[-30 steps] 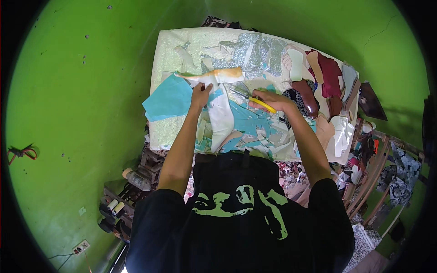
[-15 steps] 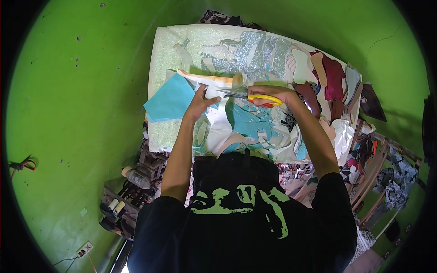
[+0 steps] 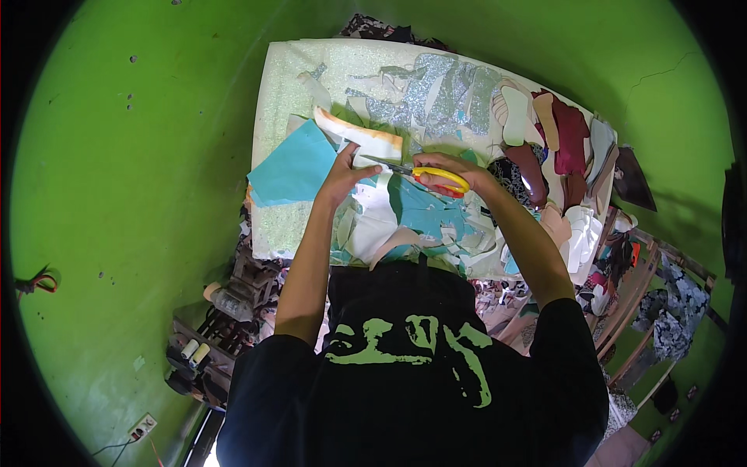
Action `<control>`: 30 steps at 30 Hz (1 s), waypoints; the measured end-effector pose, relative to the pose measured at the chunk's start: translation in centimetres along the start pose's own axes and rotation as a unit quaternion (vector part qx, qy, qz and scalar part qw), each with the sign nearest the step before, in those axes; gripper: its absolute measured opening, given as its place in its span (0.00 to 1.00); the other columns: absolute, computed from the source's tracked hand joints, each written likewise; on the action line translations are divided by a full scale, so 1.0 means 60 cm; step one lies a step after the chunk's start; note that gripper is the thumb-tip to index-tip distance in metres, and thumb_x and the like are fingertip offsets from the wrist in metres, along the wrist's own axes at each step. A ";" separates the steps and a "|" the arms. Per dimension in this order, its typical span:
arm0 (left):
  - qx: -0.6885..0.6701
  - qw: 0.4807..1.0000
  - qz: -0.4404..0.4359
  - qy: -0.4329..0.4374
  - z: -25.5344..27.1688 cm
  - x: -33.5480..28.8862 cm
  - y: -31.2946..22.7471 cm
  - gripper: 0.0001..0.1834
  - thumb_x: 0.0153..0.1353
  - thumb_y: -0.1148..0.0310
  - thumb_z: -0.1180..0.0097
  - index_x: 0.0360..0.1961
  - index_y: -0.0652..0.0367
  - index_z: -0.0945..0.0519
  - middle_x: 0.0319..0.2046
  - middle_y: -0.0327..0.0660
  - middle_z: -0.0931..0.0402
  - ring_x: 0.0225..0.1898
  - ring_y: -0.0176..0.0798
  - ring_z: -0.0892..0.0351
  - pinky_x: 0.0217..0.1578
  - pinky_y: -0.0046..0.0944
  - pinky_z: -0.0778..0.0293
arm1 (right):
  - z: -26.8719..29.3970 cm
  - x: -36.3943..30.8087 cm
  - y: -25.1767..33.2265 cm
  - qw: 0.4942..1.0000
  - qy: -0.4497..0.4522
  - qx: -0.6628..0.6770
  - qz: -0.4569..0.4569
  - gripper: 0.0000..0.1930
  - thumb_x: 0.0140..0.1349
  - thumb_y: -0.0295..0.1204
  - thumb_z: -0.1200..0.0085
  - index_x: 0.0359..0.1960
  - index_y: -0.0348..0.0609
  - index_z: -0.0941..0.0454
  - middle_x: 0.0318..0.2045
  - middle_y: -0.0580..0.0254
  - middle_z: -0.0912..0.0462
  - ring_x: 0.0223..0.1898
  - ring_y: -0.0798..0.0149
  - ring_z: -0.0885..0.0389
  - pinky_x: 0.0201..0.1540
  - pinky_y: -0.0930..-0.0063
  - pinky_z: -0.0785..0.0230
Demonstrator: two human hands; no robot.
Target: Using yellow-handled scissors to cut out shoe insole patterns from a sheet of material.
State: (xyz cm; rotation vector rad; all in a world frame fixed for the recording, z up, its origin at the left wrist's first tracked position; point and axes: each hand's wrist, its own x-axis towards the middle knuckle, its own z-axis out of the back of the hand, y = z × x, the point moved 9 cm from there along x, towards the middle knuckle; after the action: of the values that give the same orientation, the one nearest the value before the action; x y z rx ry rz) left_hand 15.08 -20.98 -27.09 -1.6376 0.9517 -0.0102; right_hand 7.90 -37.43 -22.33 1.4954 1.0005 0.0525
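Observation:
My right hand (image 3: 443, 175) grips scissors (image 3: 419, 169) with yellow and red handles, their blades pointing left toward my other hand. A piece of white sheet material (image 3: 359, 137) with an orange-brown edge is pinched between the thumb and fingers of my left hand (image 3: 342, 177). The blades lie at this sheet, close to my left thumb; whether they are closed is too small to tell. Left of that hand lies a large turquoise sheet (image 3: 294, 167). Below the scissors are cut turquoise pieces (image 3: 420, 206) and a white scrap (image 3: 373, 222).
The pale worktable (image 3: 276, 86) carries silvery glitter scraps (image 3: 436, 86) at the back. On its right lie sole-shaped pieces (image 3: 514, 117) and dark red material (image 3: 569, 140). A wooden rack (image 3: 626, 331) stands at the right, shelves with thread spools (image 3: 194, 352) at the left. Green walls enclose the table.
My right hand has moved left and slightly down, bringing the scissors closer to my left hand. The white piece's orange edge now slants more, its right end lower.

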 end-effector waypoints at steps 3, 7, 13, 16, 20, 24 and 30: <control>-0.033 0.999 0.004 0.002 -0.008 0.003 -0.002 0.37 0.50 0.82 0.32 0.62 0.64 0.33 0.52 0.41 0.23 0.51 0.35 0.22 0.52 0.35 0.25 | 0.009 0.008 -0.014 0.996 -0.030 -0.010 0.081 0.18 0.65 0.47 0.41 0.36 0.45 0.30 0.17 0.70 0.30 0.15 0.76 0.31 0.14 0.80 0.41; -0.081 0.996 0.022 0.002 -0.012 -0.001 0.000 0.36 0.51 0.83 0.32 0.61 0.65 0.33 0.51 0.42 0.22 0.51 0.34 0.21 0.52 0.35 0.25 | 0.005 0.006 -0.017 0.999 -0.022 0.004 0.044 0.17 0.65 0.45 0.41 0.37 0.45 0.30 0.18 0.70 0.29 0.15 0.76 0.31 0.15 0.80 0.40; -0.071 0.997 0.021 0.033 -0.026 0.002 0.019 0.34 0.51 0.82 0.33 0.60 0.65 0.32 0.50 0.42 0.21 0.48 0.33 0.20 0.51 0.33 0.25 | 0.001 0.012 -0.012 0.997 -0.022 -0.018 0.071 0.22 0.64 0.51 0.42 0.39 0.45 0.30 0.19 0.69 0.28 0.15 0.76 0.30 0.14 0.80 0.40; -0.122 0.992 0.015 0.041 -0.029 -0.003 0.011 0.34 0.51 0.81 0.33 0.60 0.66 0.33 0.49 0.42 0.20 0.47 0.32 0.19 0.50 0.32 0.25 | -0.002 0.011 -0.011 0.998 -0.028 -0.016 0.056 0.24 0.63 0.55 0.43 0.38 0.45 0.31 0.19 0.69 0.29 0.15 0.76 0.29 0.14 0.80 0.40; -0.141 0.988 0.026 0.053 -0.028 -0.001 0.015 0.38 0.49 0.81 0.31 0.62 0.67 0.33 0.49 0.43 0.20 0.48 0.34 0.20 0.51 0.34 0.25 | -0.010 0.012 -0.008 0.998 -0.009 0.008 0.070 0.24 0.64 0.55 0.44 0.37 0.46 0.31 0.19 0.69 0.30 0.14 0.76 0.29 0.14 0.81 0.39; -0.138 0.989 0.024 0.043 -0.020 -0.004 0.017 0.37 0.49 0.81 0.31 0.61 0.67 0.33 0.49 0.43 0.20 0.47 0.33 0.19 0.50 0.34 0.25 | -0.015 0.012 0.000 0.997 0.000 0.011 0.076 0.26 0.64 0.58 0.46 0.37 0.46 0.32 0.18 0.68 0.30 0.14 0.76 0.30 0.14 0.82 0.39; -0.148 0.987 0.054 0.016 -0.027 -0.003 0.016 0.38 0.48 0.81 0.30 0.62 0.66 0.34 0.50 0.44 0.21 0.48 0.36 0.19 0.51 0.36 0.24 | 0.005 0.031 -0.032 0.989 -0.022 -0.039 0.138 0.29 0.62 0.63 0.49 0.36 0.46 0.32 0.19 0.68 0.29 0.15 0.76 0.29 0.16 0.81 0.37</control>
State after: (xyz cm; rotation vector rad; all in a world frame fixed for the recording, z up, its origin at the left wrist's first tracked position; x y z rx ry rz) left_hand 13.65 -22.15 -27.28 -1.8582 1.1053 0.1872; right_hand 8.21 -36.85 -24.94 1.5481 0.7416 0.2521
